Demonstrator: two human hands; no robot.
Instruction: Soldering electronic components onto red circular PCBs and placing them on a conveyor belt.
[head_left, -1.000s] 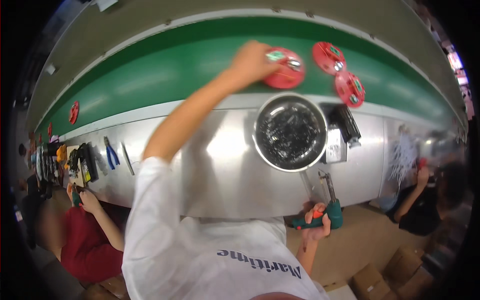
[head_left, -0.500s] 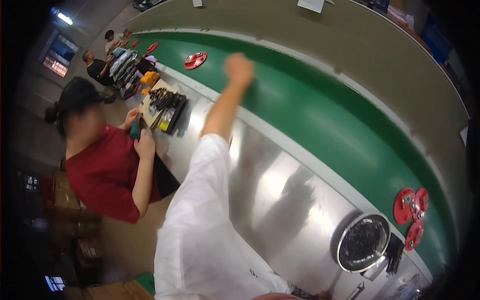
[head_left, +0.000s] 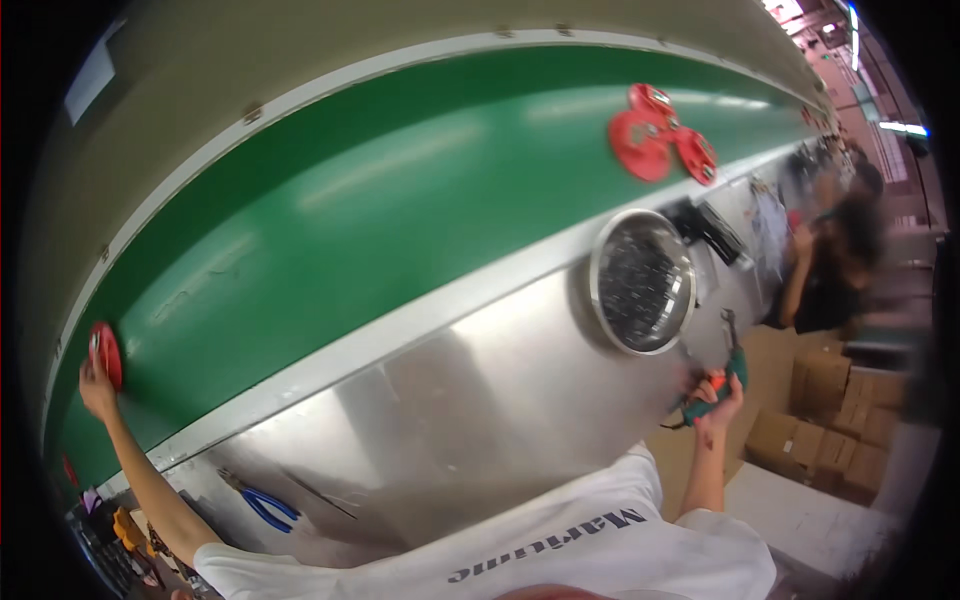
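My left hand [head_left: 97, 388] reaches far out to the left over the green belt. Its fingers are closed at the near edge of a red round part [head_left: 109, 352] with small metal pieces on it. At the right, my right hand [head_left: 722, 408] is wrapped round a green power screwdriver [head_left: 737, 370] with a dark shaft pointing away from me. An orange-red spot shows beside its grip; motion blurs the details. A round steel bowl [head_left: 597, 285] holding many small dark screw-like pieces stands on the metal table, beyond the right hand.
Several red round parts [head_left: 640, 147] lie clustered on the green belt [head_left: 400, 220]. Blue-handled pliers [head_left: 268, 508] and a thin rod [head_left: 325, 495] lie on the metal table [head_left: 450, 420]. Black pieces [head_left: 715, 232] sit beside the bowl. A person [head_left: 845, 265] works at the right; cardboard boxes [head_left: 800, 445] stand behind.
The view has swung to the right. My left hand, blurred above the belt before, is now at a red round part. My right hand with the power screwdriver has come into view.
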